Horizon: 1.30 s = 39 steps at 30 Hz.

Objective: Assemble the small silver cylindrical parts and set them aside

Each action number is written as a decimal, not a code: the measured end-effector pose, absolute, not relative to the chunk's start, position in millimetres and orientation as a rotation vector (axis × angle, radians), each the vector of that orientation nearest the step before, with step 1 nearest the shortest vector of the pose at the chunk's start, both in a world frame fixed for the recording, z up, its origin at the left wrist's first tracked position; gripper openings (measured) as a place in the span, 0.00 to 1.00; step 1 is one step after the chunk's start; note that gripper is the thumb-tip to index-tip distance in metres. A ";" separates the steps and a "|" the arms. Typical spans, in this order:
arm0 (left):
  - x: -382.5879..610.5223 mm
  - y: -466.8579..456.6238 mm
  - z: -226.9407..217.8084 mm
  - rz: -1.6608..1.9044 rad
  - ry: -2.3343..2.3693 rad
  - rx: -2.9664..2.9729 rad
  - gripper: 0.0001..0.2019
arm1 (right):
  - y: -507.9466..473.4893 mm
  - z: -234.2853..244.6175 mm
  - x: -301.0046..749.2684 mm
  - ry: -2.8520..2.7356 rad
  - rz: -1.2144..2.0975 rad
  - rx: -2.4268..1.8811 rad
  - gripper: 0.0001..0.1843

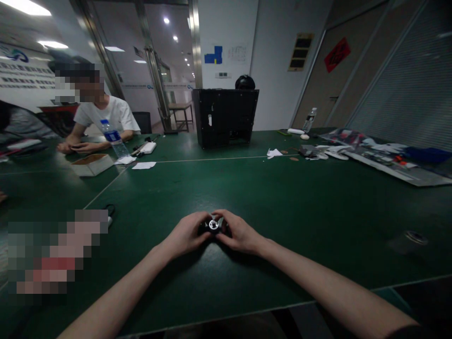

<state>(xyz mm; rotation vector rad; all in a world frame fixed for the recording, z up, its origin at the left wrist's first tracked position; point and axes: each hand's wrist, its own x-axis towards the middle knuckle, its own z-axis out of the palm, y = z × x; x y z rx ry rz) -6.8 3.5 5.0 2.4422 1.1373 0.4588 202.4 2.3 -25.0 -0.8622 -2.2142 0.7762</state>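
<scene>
Both of my hands meet on a small round black part (213, 225) with a shiny metal centre, resting on the green table (282, 207). My left hand (187, 233) wraps its fingers round the part's left side. My right hand (239, 232) curls over its right side, thumb and fingers pressed against it. Most of the part is hidden by my fingers; only its top face shows.
A black box-shaped case (226, 117) stands at the table's far middle. A person in a white shirt (106, 117) sits far left behind a water bottle (113, 138) and a cardboard box (93, 164). Papers, a bottle (310, 119) and packaging (381, 157) lie far right. A round disc (415, 237) lies right.
</scene>
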 end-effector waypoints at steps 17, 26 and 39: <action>-5.8 -0.3 17.0 0.500 1.080 2.065 0.15 | 4.8 -24.2 203.2 -2.233 0.793 -0.849 0.35; -9.7 5.1 5.3 0.547 0.988 1.919 0.18 | 2.6 -21.8 201.3 -2.199 0.755 -0.834 0.31; -7.3 4.0 9.6 0.566 0.891 1.726 0.16 | 2.2 -20.2 201.2 -2.196 0.733 -0.866 0.31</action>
